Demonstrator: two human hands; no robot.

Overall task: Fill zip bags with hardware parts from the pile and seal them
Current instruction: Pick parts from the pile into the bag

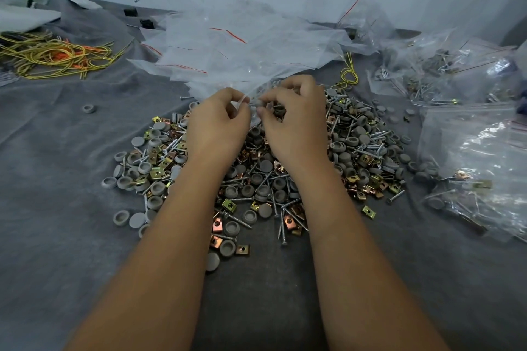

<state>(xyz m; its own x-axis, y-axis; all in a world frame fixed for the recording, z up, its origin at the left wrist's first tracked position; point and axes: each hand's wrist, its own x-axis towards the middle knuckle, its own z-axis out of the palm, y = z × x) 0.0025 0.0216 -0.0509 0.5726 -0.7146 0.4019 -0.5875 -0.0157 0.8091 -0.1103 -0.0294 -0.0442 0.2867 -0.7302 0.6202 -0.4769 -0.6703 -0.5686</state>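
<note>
Above the far edge of the hardware pile (pixel 256 174) both hands meet over one clear zip bag (pixel 251 104). The left hand (pixel 218 125) pinches its thin plastic edge between curled fingers (pixel 242 102) and thumb, and the right hand (pixel 293 120) pinches the same bag just beside it, fingers bent inward — the fingertips of the two hands are almost touching. What is inside this bag I cannot tell. The pile lies on a bench covered with grey cloth (pixel 57 179) and mixes grey round plastic caps (pixel 137 141), silver screws (pixel 285 225) and brass-coloured square clip nuts (pixel 218 224). Behind the hands lies a loose heap of empty zip bags (pixel 228 45) with red seal lines. At the right lie filled bags (pixel 470 157) with parts inside. At the far left lies a tangle of yellow and orange cords (pixel 57 55).
</note>
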